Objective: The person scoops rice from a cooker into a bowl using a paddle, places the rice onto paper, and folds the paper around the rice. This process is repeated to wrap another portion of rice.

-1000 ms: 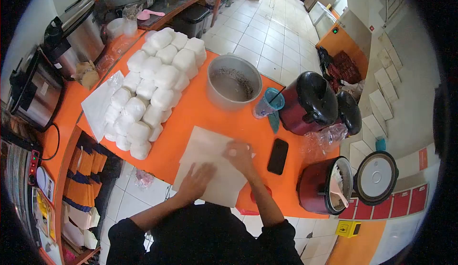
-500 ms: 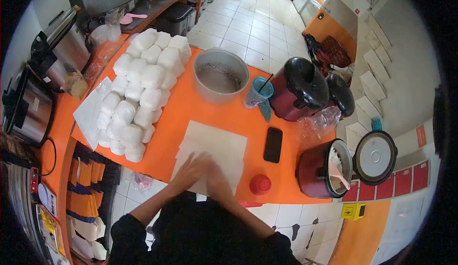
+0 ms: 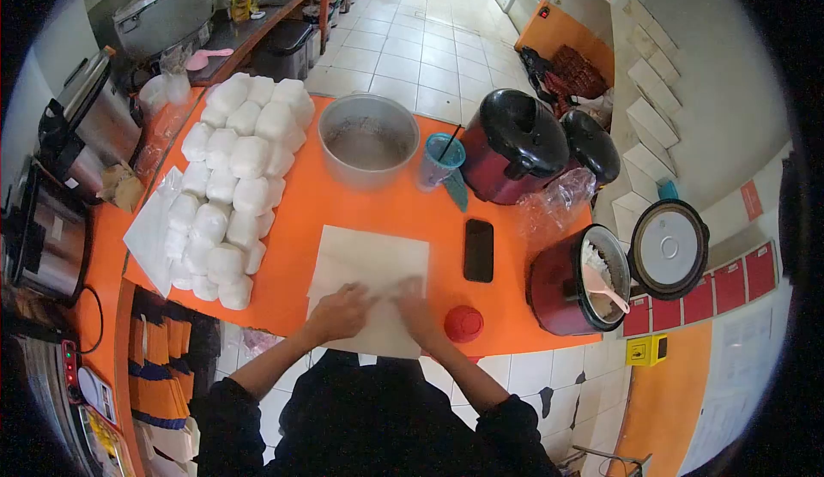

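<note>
Sheets of pale paper (image 3: 369, 258) lie overlapping near the front edge of the orange table (image 3: 343, 207). On their left part rests my left hand (image 3: 342, 310), its fingers bent and pointing inward; whether it grips a sheet cannot be made out. My right hand (image 3: 414, 312) is over the right part of the paper, blurred by motion, so its fingers are unclear. A red round object (image 3: 463, 324) sits just right of my right hand. Behind it lies a black phone (image 3: 479, 251).
Stacked white wrapped packs (image 3: 227, 190) fill the table's left side. At the back stand a metal pot (image 3: 369, 141), a blue cup (image 3: 441, 161) and a dark red cooker (image 3: 518, 147). An open rice cooker (image 3: 558, 292) with a pink scoop (image 3: 605, 290) is at right.
My hands have moved apart: the left was spread flat on the paper and is now bent, the right has shifted rightward. The whole view has shifted slightly.
</note>
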### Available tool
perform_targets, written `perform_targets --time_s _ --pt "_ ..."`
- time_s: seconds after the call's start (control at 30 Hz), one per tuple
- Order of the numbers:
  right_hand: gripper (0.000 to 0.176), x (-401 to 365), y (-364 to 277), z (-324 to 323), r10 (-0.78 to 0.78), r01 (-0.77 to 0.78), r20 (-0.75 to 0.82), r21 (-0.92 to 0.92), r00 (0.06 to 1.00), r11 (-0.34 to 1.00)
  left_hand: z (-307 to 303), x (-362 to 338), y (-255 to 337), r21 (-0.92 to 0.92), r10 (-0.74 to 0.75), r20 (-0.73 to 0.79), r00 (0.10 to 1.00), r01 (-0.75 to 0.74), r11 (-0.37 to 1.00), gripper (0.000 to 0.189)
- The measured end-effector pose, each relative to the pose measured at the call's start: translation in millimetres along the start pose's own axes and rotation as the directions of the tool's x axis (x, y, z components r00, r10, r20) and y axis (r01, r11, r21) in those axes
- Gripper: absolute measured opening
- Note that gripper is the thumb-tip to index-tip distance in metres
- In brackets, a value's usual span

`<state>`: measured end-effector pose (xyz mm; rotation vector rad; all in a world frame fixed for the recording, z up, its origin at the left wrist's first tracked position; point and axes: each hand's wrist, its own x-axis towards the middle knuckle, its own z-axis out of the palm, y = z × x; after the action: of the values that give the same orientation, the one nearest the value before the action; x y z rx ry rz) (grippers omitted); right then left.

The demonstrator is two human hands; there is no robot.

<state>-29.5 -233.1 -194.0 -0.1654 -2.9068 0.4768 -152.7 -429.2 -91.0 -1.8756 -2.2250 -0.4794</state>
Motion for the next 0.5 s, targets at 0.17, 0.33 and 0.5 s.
perform_targets --time_s 0.17,0.33,0.5 --pt "0.023 45.2 -53.0 -94.9 0.134 -0.124 0.147 -0.076 0.980 0.989 20.7 13.5 15.0 0.008 -0.287 0.094 0.953 0.288 0.958 0.049" --pt "0.015 19.1 -67.8 -62.2 0.084 -0.089 -0.086 -0.056 0.993 0.994 14.2 35.5 9.1 -0.230 -0.684 0.231 0.692 0.722 0.653 0.064" --pt "0.016 2.7 -82.2 -31.9 0.284 -0.217 -0.146 0.357 0.948 0.909 19.8 35.0 0.5 -0.241 -0.613 0.364 0.702 0.706 0.666 0.065"
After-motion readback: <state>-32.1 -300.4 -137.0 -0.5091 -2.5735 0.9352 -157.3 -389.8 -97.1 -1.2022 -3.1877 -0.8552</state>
